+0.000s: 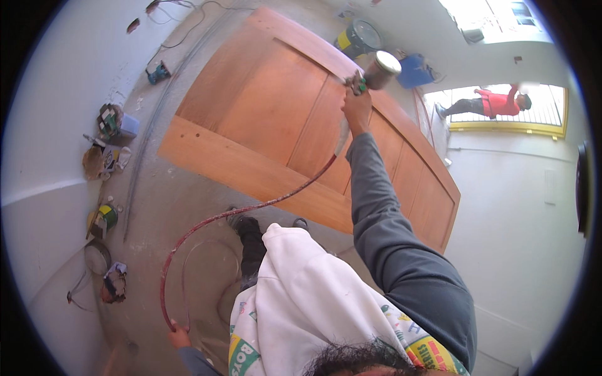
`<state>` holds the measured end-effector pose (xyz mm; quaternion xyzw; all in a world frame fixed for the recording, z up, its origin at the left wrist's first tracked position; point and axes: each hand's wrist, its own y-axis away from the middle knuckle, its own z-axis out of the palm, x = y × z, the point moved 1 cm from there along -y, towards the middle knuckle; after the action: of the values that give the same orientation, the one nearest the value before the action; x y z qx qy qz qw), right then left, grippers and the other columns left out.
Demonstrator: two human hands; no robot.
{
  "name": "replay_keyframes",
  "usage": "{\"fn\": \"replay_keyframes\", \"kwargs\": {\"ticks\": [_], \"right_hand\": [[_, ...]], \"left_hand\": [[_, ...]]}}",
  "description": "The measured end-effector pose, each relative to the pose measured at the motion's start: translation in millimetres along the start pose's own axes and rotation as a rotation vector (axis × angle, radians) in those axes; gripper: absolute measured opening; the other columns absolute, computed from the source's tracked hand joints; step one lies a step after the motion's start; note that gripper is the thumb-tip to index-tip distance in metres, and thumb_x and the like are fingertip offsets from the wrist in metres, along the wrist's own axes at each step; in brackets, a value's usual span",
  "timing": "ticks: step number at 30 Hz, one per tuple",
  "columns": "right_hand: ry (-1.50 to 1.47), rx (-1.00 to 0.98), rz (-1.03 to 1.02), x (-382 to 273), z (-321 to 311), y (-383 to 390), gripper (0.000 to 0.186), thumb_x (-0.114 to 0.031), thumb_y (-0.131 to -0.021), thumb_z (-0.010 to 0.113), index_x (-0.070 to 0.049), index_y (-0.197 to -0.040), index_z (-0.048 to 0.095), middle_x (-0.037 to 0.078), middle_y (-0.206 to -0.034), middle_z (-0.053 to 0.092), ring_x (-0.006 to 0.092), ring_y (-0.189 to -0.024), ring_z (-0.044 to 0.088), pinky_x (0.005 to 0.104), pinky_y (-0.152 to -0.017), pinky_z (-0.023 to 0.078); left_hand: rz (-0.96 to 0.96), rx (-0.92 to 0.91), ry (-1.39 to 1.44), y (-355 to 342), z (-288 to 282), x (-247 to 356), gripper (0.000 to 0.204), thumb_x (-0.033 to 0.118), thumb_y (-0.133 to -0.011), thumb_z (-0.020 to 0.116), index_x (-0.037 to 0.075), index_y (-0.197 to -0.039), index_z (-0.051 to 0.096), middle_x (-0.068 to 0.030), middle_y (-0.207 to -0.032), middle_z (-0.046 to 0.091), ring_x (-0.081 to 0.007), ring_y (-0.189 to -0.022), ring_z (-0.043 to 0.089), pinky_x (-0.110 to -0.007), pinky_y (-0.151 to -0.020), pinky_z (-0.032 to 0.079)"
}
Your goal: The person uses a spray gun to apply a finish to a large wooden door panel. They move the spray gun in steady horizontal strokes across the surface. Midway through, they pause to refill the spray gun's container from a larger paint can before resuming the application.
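Spray gun with metal cup up top, held over the far upper part of a wooden panelled door lying flat above the concrete floor. Right hand fist-closed round the gun's grip, arm stretched out. Red hose runs from gun down in a loop to left hand, fingers curled on it, low by the hip. Paint cans and clutter along left wall. 1 other person in red at the doorway, well apart.
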<state>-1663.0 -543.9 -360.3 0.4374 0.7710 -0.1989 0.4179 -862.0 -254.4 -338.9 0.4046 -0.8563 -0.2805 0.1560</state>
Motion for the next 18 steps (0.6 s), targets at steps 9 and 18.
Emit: {"fn": "replay_keyframes", "kwargs": {"ticks": [9, 18], "right_hand": [[-0.055, 0.018, 0.027, 2, -15, -4, 0.03, -0.012, -0.09, 0.06, 0.002, -0.116, 0.059, 0.014, -0.089, 0.065, 0.0194, -0.063, 0.064, 0.0325, -0.049, 0.057], [-0.231, -0.306, -0.276, -68, 79, -48, 0.038, -0.019, -0.089, 0.061, 0.001, -0.121, 0.059, 0.02, -0.083, 0.067, 0.031, -0.076, 0.07, 0.0406, -0.06, 0.056]], "left_hand": [[0.024, 0.026, -0.119, 19, -6, 54, 0.063, 0.046, -0.097, 0.048, -0.009, -0.074, 0.069, -0.0168, -0.063, 0.067, -0.0307, -0.063, 0.066, -0.041, -0.066, 0.05], [-0.009, 0.077, -0.149, 86, -5, 30, 0.064, 0.048, -0.097, 0.049, -0.011, -0.082, 0.07, -0.017, -0.066, 0.069, -0.03, -0.065, 0.067, -0.042, -0.067, 0.05]]}}
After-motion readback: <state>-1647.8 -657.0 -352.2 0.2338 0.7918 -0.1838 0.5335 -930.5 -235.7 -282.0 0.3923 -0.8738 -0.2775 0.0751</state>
